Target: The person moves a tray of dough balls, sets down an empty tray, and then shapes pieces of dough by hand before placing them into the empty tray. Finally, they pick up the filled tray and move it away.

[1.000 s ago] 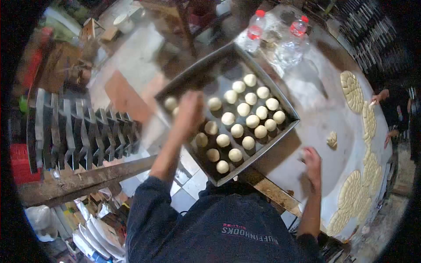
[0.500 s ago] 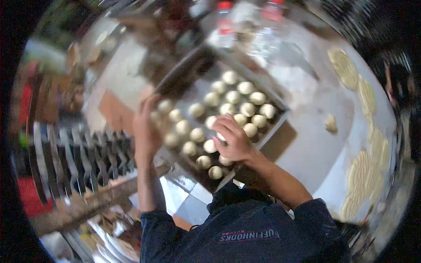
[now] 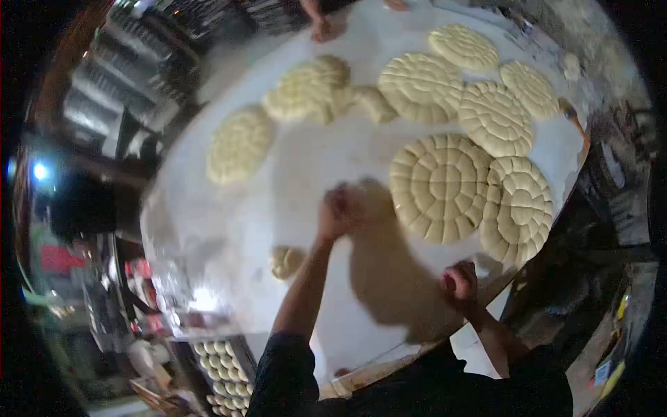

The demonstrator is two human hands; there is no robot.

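My left hand [image 3: 342, 208] is stretched out over the white floured table [image 3: 229, 208], blurred, with its fingers bunched; whether it holds anything is unclear. Just right of it lies a large round dough disc [image 3: 441, 187] scored in rings. My right hand [image 3: 460, 281] hovers as a closed fist near the table's front edge, below that disc, and nothing shows in it. A small dough lump [image 3: 286, 260] sits on the table left of my left forearm.
Several more ringed dough discs cover the far and right side of the table, among them one at the right edge [image 3: 517, 208] and one at the left [image 3: 240, 142]. A tray of dough balls [image 3: 222, 379] lies at the lower left. Another person's hand [image 3: 319, 28] rests at the far edge.
The view has swung from the tray of dough balls to the floured table. Both hands left the tray; the left now reaches over the table, the right is near its edge.
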